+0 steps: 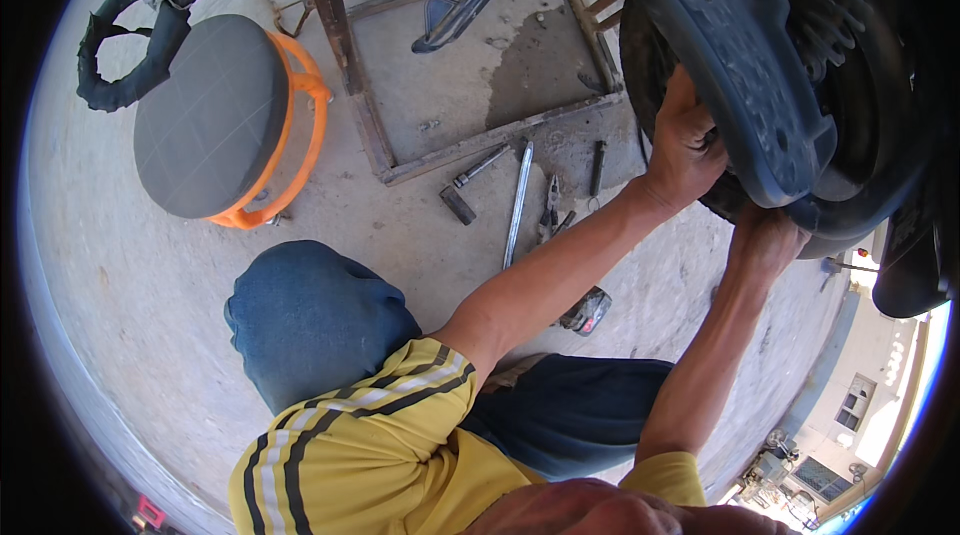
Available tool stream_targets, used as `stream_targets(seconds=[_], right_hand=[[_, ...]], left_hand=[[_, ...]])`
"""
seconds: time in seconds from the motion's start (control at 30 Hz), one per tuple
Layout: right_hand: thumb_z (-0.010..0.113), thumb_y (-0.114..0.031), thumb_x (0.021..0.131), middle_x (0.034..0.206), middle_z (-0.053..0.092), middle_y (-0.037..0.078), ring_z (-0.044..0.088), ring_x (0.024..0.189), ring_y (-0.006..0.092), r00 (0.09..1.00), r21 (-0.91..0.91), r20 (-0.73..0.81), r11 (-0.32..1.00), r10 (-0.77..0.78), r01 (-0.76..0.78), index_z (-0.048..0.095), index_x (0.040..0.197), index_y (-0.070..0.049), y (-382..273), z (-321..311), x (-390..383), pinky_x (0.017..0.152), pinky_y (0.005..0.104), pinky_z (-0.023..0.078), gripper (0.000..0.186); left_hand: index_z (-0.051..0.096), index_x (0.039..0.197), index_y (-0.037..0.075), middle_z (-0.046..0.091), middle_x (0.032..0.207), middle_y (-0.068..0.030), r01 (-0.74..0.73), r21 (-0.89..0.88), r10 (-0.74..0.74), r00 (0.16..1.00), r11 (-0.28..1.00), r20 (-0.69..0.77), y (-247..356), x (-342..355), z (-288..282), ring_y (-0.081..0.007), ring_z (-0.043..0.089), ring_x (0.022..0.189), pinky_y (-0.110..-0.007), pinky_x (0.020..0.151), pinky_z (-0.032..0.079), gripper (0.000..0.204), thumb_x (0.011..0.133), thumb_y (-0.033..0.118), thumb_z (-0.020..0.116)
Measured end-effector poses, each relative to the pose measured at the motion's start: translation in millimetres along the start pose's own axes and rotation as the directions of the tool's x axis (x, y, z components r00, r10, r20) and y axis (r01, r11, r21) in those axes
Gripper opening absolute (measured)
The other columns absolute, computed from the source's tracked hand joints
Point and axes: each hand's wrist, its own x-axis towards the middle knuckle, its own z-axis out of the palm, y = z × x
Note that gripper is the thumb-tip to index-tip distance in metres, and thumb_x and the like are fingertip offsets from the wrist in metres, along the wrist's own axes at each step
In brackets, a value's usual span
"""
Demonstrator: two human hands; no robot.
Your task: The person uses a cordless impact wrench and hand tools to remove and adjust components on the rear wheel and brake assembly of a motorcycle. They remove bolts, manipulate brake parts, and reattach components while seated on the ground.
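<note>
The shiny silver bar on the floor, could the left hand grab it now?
Probably yes, if the left hand drew back from beside the black tyre: the silver bar lies on the floor near the left forearm, with nothing seen on top of it.

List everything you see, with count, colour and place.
Tyre: one, black, upper right
Moulded panel: one, black, overlapping tyre
Coil spring: one, dark, right of panel
Stool: one, grey and orange, upper left
Wrapped ring: one, black, overlapping stool
Rectangular frame: one, brown, top centre
Rusty post: one, brown, top
Long bar: one, silver, centre
Hammer-like tool: one, dark, left of bar
Pliers: one pair, dark, right of bar
Rod: one, black, right of pliers
Apparent power tool: one, black-red, below pliers
Building: one, pale, lower right
Shirt: one, yellow striped, bottom
Legs: two, blue trousers, lower centre
Left hand: one, bare, beside tyre
Right hand: one, bare, below panel
</note>
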Motion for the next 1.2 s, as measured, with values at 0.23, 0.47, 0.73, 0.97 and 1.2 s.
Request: stream_targets(seconds=[0.23,0.47,0.73,0.97,1.2], right_hand=[[0.066,-0.016,0.100,0.135,0.066,0.012,0.062,0.125,0.0250,0.999,0.045,-0.032,0.999,-0.003,0.004,0.057,0.139,0.002,-2,11,0,0.114,0.0421,0.046,0.044],[0.072,-0.015,0.096,0.132,0.068,0.011,0.063,0.123,0.0256,1.000,0.062,0.021,0.998,0.004,-0.005,0.058,0.139,-0.001,-4,11,1,0.114,0.0437,0.048,0.047],[0.059,-0.028,0.105,0.142,0.061,0.012,0.056,0.130,0.0241,0.998,0.031,-0.067,0.999,0.020,-0.018,0.054,0.143,0.002,-9,22,-3,0.117,0.0399,0.039,0.049],[0.061,-0.028,0.104,0.141,0.062,0.012,0.057,0.127,0.0255,0.999,0.024,-0.034,0.999,-0.027,0.028,0.054,0.144,0.001,-4,21,-2,0.116,0.0407,0.040,0.050],[0.063,-0.025,0.103,0.140,0.062,0.013,0.058,0.127,0.0277,0.999,0.023,-0.045,1.000,-0.012,0.013,0.052,0.144,0.002,-5,20,0,0.115,0.0420,0.042,0.050]], left_hand=[[0.073,0.112,0.006,0.060,0.132,-0.0173,-0.028,-0.031,0.023,0.991,0.999,-0.131,2,6,9,-0.0409,0.055,0.128,-0.044,0.104,0.046,0.034,0.081,-0.003,0.080],[0.072,0.113,0.005,0.063,0.129,-0.0152,-0.034,-0.068,0.024,0.991,0.997,-0.134,-1,3,10,-0.0378,0.059,0.123,-0.042,0.103,0.047,0.036,0.080,-0.005,0.078],[0.075,0.112,0.010,0.063,0.128,-0.0146,-0.081,0.040,0.085,0.993,0.996,-0.082,-5,-2,9,-0.0381,0.055,0.121,-0.044,0.104,0.043,0.037,0.081,-0.010,0.071],[0.075,0.108,0.011,0.062,0.124,-0.0140,-0.153,0.079,0.161,0.982,0.985,-0.101,3,4,9,-0.0388,0.055,0.115,-0.045,0.096,0.043,0.036,0.078,-0.009,0.072],[0.073,0.105,0.009,0.065,0.120,-0.0141,-0.084,0.019,0.087,0.966,0.996,-0.245,15,7,19,-0.0393,0.058,0.117,-0.046,0.096,0.045,0.028,0.081,-0.006,0.074]])
